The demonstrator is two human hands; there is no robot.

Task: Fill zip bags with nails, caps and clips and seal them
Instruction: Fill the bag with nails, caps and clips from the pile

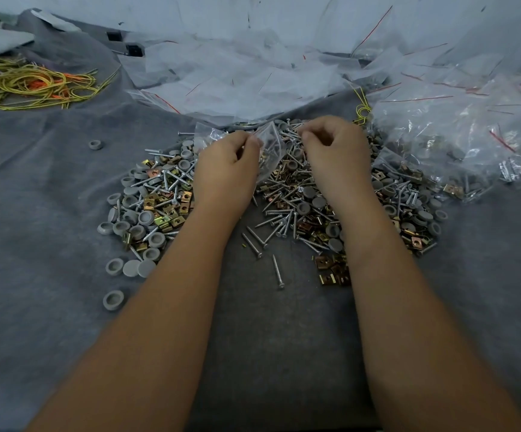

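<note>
— Over the pile of nails, caps and clips (287, 194), what's in your grip?
— My left hand (226, 165) pinches a small zip bag (270, 148); my right hand's (335, 151) fingers are curled, whether holding anything, I can't tell.

No legible text, seemingly.

Single view, head-mounted, wide-angle. Faces forward and steeply down onto grey cloth (50, 213) of work surface. Close range: both forearms enter from bottom edge, left hand (226, 169) and right hand (335, 154) just above centre, over heap of hardware (299, 207). Far edge takes in pile of clear bags (237, 76) and pale wall (284, 14). Edges bowed by lens.
</note>
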